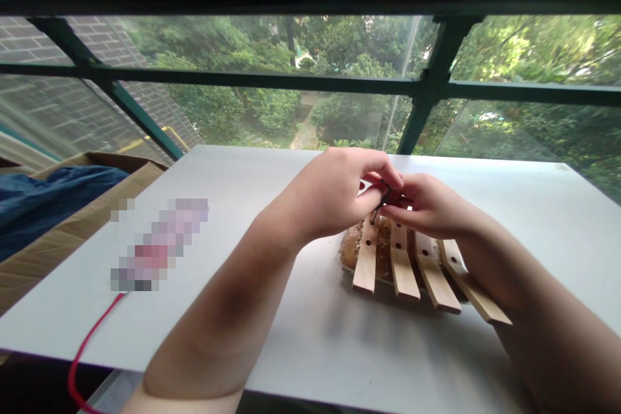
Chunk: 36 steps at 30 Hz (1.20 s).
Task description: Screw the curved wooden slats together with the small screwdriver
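My left hand (334,191) and my right hand (429,204) meet over the right half of the white table (252,207). Their fingertips are closed together around a small dark thing (385,194), mostly hidden by the fingers, so its kind cannot be made out. Just below lie several pale wooden slats (406,272) with dark round holes, fanned out side by side. Their near ends stick out towards me. Under them rests a brown, lumpy thing (348,249) with a shiny, speckled surface. My hands and right forearm cover the far ends of the slats.
A pixelated, blurred-out object (160,246) lies on the table's left side, with a red cable (82,349) running off the near edge. Left of the table stands a cardboard box (150,168) holding blue cloth (63,197). Green window bars (262,81) rise behind the table.
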Available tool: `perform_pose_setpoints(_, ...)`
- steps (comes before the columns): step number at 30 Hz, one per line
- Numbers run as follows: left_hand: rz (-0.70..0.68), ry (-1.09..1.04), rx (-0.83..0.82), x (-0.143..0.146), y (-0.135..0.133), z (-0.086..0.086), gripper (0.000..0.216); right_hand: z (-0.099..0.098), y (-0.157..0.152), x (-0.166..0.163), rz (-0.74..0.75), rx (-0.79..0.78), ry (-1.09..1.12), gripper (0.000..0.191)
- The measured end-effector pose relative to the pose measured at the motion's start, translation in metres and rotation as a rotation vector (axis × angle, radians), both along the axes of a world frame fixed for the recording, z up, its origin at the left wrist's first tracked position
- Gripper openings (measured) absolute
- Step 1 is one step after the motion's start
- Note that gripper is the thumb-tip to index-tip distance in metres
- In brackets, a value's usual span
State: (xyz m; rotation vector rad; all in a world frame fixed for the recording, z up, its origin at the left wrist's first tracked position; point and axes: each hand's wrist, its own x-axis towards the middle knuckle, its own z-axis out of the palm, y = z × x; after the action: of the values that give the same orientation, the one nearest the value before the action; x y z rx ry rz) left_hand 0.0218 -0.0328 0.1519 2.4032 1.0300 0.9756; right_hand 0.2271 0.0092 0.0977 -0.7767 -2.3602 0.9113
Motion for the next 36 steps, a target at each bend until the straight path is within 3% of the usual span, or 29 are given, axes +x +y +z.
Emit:
perform_pose_setpoints(6, -0.012, 0.045, 0.045, -0.0002, -0.0018, 0.0007, 0.023, 0.0013, -0.0016, -0.0007, 0.017, 0.040, 0.000, 0.025)
perform_pose_setpoints(11, -0.008, 0.055, 0.106, 0.0016, -0.0002, 0.0010, 0.019, 0.0028, -0.0022, -0.0024, -0.030, 0.076, -0.029, 0.014)
perform_pose_setpoints(18, 0.016, 0.039, 0.115, 0.0001, 0.0023, 0.0024, 0.013, 0.0013, -0.0018, -0.0031, -0.034, 0.038, -0.020, 0.013)
perform_pose_setpoints(21, 0.015, 0.030, 0.081, -0.0009, 0.0024, 0.0029, 0.017, 0.0015, -0.0017, -0.0015, 0.019, 0.013, 0.024, 0.007)
perform_pose_setpoints(31, -0.011, 0.024, 0.058, 0.0003, 0.0043, 0.0001, 0.029, 0.0048, -0.0007, 0.0003, 0.037, -0.024, 0.067, 0.023)
perform_pose_setpoints(36, -0.058, 0.021, 0.062, 0.0021, 0.0053, -0.0030, 0.032, 0.0035, 0.0007, 0.0035, 0.065, -0.020, 0.039, 0.017)
